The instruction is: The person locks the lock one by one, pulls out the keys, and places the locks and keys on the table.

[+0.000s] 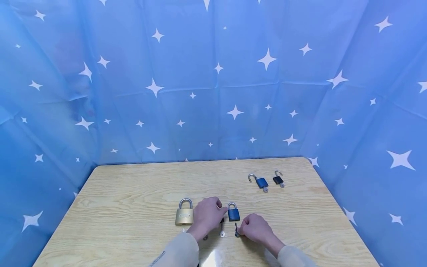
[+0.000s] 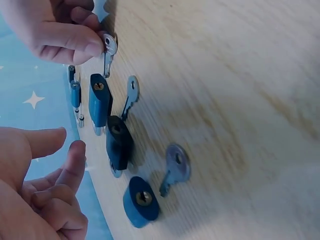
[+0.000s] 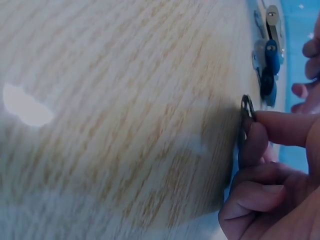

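Observation:
My right hand [image 1: 257,228] [image 3: 280,185] pinches a small key [image 2: 110,47] [image 3: 247,104] by its head, just in front of a closed blue padlock [image 1: 234,214] [image 2: 100,102]. Thumb and forefinger parted, my left hand [image 1: 208,215] [image 2: 45,185] is over the row of padlocks and holds nothing. It covers much of a black padlock [image 2: 120,144] in the head view. Beside that one, another blue padlock [image 2: 140,204] shows in the left wrist view. One key [image 1: 222,234] [image 2: 131,92] lies near the black padlock, another [image 2: 176,167] near the second blue one.
A large gold padlock [image 1: 184,216] [image 3: 272,17] stands left of my left hand. Toward the back right lie an open blue padlock [image 1: 262,183] and an open black padlock [image 1: 278,180], each with a key in it. A blue starred curtain [image 1: 213,111] surrounds the wooden table [image 1: 133,193].

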### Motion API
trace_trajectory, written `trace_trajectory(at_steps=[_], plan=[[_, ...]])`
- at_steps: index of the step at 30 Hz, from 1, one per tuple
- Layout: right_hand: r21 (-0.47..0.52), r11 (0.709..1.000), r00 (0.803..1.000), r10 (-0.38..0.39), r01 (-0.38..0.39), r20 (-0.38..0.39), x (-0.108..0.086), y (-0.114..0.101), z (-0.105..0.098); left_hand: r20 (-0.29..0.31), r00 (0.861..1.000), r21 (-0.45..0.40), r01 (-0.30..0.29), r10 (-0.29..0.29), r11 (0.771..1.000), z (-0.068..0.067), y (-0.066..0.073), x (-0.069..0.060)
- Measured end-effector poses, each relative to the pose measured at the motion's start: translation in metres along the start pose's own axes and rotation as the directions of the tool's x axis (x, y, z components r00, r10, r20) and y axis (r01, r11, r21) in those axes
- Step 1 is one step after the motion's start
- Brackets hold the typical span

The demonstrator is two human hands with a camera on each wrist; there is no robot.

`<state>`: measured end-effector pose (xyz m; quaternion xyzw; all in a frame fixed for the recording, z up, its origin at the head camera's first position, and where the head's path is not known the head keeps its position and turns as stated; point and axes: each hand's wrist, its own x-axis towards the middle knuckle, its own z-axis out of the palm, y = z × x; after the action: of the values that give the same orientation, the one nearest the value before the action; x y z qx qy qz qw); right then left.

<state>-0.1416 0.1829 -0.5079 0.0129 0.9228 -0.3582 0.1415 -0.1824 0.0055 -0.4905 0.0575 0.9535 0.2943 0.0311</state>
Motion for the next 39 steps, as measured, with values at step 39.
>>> trace_trajectory(at_steps=[39], plan=[[-0.091,0.994,0.986,0.051,-0.066,-0.161,0.024,0.001,-0.05,0.037,0.999,-0.116,-0.011,0.015,0.993,-0.011,-0.026,-0.014]])
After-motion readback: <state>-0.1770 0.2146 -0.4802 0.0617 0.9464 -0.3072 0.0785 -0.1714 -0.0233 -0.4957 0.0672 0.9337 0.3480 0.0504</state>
